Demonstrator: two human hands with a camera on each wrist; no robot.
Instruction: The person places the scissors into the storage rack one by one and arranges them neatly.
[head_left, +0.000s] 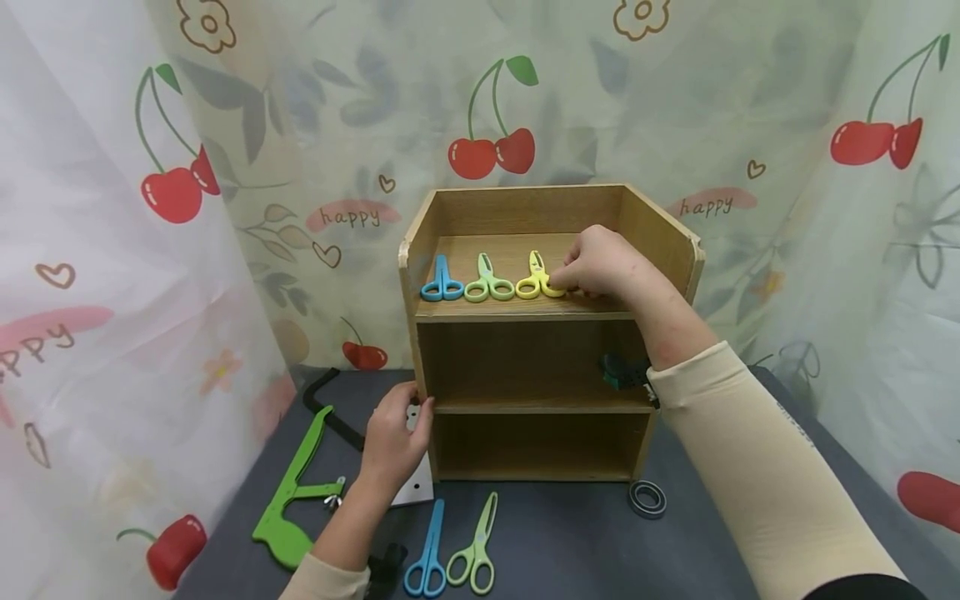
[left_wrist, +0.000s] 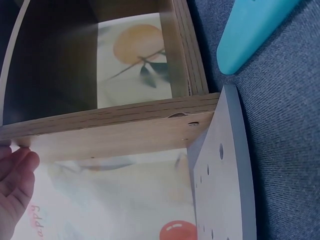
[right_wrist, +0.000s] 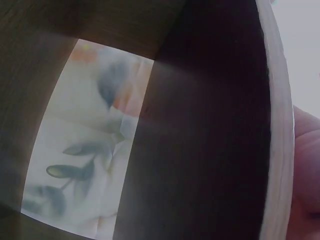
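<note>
**Scissors on top shelf; left hand steadies shelf unit**

Writing: the cherry-print curtain point(head_left: 150, 250) behind and beside the worktop carries the word "happy" several times; no other legible marking.

Far left on the grey fabric worktop point(head_left: 570, 542) lies a green flat plastic bracket tool point(head_left: 288, 500), with a black angled bar point(head_left: 330, 408) behind it. The left hand point(head_left: 393, 437) grips the left front edge of the three-tier wooden shelf unit point(head_left: 525, 433), fingers curled round the side panel at the middle shelf. A pale grey perforated plate point(left_wrist: 220, 180) sits against the unit's lower left corner. In front of the unit lie a blue pair of plastic-handled scissors point(head_left: 429, 554) and a light green pair point(head_left: 475, 550), side by side, near the worktop's front edge.

On the top shelf, left to right: small blue scissors point(head_left: 442, 282), small green scissors point(head_left: 487, 282), small yellow scissors point(head_left: 538, 279), evenly spaced, handles at the shelf's front edge. The right hand point(head_left: 600, 262) pinches the yellow scissors' right handle loop; shelf room remains to its right. The middle and bottom shelves stand open. A dark ring point(head_left: 647, 498) lies on the worktop at the unit's right front corner.
</note>
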